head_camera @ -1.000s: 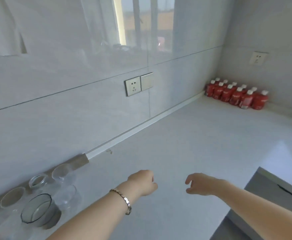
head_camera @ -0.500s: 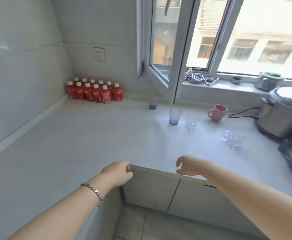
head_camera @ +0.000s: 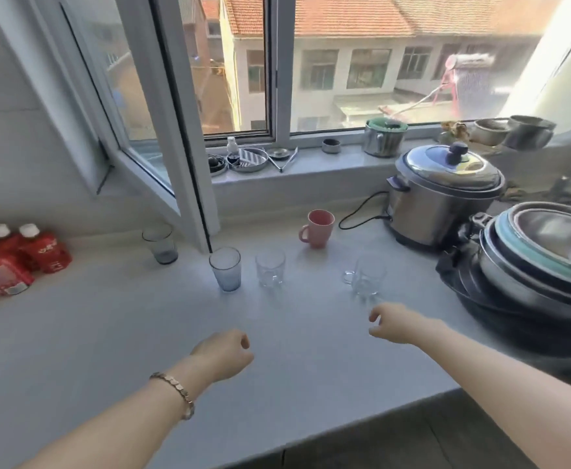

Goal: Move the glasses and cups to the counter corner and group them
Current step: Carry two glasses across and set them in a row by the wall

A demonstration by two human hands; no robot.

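Both hands hang above the white stone counter (head_camera: pixel 108 333) and touch nothing.

1. Left hand (head_camera: pixel 223 355): fingers loosely curled, holding nothing. A gold link bracelet (head_camera: pixel 175 394) sits on the wrist.
2. Right hand (head_camera: pixel 396 323): fingers loosely curled, thumb and forefinger apart, holding nothing.

Positions taken from the left hand:
- 12 o'clock: ribbed blue-tinted glass tumbler (head_camera: pixel 225 274), upright.
- 1 o'clock: clear plain glass (head_camera: pixel 270 272), just beside the ribbed tumbler, not touching it.
- 11 o'clock, farther back: smoky grey glass tumbler (head_camera: pixel 160 244), by the foot of the open white window sash (head_camera: pixel 175 157).
- 10 o'clock, well apart: red plastic bottles with white caps (head_camera: pixel 43 252), grouped at the wall.

Positions taken from the right hand:
- 11 o'clock, near: clear glass mug with handle (head_camera: pixel 365 277), handle to the left.
- 11 o'clock, farther back: pink ceramic mug (head_camera: pixel 317 228).
- 1 o'clock: stainless steel electric cooker (head_camera: pixel 443 194).
- 2 o'clock: stack of metal pans and bowls (head_camera: pixel 541 255).
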